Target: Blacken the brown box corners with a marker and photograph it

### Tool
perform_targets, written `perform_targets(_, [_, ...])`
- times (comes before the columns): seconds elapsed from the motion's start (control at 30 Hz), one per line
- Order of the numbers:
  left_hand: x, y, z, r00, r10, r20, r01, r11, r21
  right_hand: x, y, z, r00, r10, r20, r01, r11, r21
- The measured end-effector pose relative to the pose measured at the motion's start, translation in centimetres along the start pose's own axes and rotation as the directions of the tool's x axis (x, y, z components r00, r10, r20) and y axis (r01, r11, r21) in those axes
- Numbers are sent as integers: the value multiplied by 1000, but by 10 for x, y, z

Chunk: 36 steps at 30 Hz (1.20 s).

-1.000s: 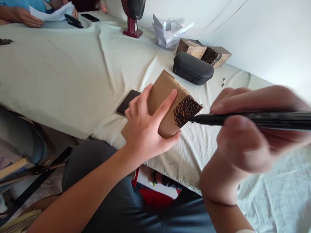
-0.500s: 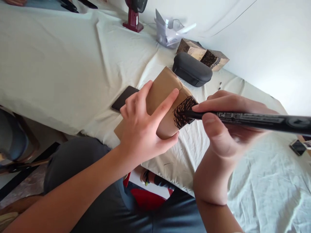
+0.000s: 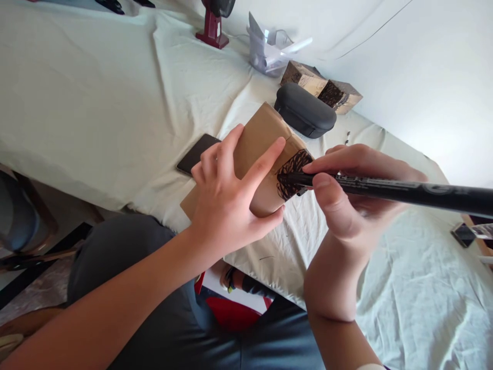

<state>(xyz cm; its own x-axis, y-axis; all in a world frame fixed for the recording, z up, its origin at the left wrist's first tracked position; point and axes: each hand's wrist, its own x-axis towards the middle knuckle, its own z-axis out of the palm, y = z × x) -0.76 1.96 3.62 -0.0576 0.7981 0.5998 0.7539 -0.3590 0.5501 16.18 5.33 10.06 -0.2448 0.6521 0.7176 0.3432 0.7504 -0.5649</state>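
Note:
A box wrapped in brown paper (image 3: 259, 140) lies near the table's front edge, its right end tilted toward me. That end carries a patch of dense black scribble (image 3: 289, 173). My left hand (image 3: 227, 205) is wrapped round the box, fingers over the top and thumb underneath. My right hand (image 3: 354, 198) pinches a long black marker (image 3: 400, 189), and the marker's tip touches the scribbled patch.
A dark phone (image 3: 196, 153) lies just left of the box. Behind are a black hard case (image 3: 306, 109), another brown box with black scribble (image 3: 321, 88), a clear plastic container (image 3: 267, 49) and a red stand (image 3: 211, 32). A small dark device (image 3: 463, 234) lies at the right.
My right hand has brought the marker leftward onto the box's end. The tip was off the paper a second ago and now rests on the scribbled patch. The view has shifted slightly.

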Motion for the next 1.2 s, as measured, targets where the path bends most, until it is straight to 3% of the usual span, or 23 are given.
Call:
perform_targets(0.33, [0, 0, 0, 1000, -20, 3, 20, 1000, -23, 8, -1, -3, 999, -29, 41, 24, 993, 112])
perform_targets(0.6, [3, -3, -1, 1000, 0, 12, 0, 1000, 5, 12, 18, -6, 999, -13, 42, 0, 958, 286])
perform_targets(0.7, [5, -8, -2, 1000, -14, -4, 14, 1000, 2, 12, 31, -15, 997, 27, -76, 3, 930, 368])
perform_targets(0.8, [8, -16, -5, 1000, -24, -5, 23, 999, -42, -1, 56, -37, 969, 82, -234, 20, 915, 404])
perform_targets(0.83, [9, -19, -6, 1000, -28, -6, 27, 998, -59, -11, 67, -47, 966, 136, -218, -42, 921, 388])
perform_targets(0.9, [11, -27, -8, 999, -38, -18, 36, 996, -87, -37, 87, -68, 932, 323, -165, -268, 920, 286])
perform_targets(1.0, [16, -39, -7, 997, -58, -51, 51, 991, -127, -85, 110, -93, 802, 597, 16, -583, 776, 241])
perform_targets(1.07, [18, -44, -4, 995, -77, -69, 64, 983, -171, -113, 119, -99, 736, 674, 68, -660, 692, 292])
perform_targets(1.2, [22, -52, 6, 993, -104, -51, 87, 961, -263, -143, 143, -88, 681, 731, -41, -697, 664, 272])
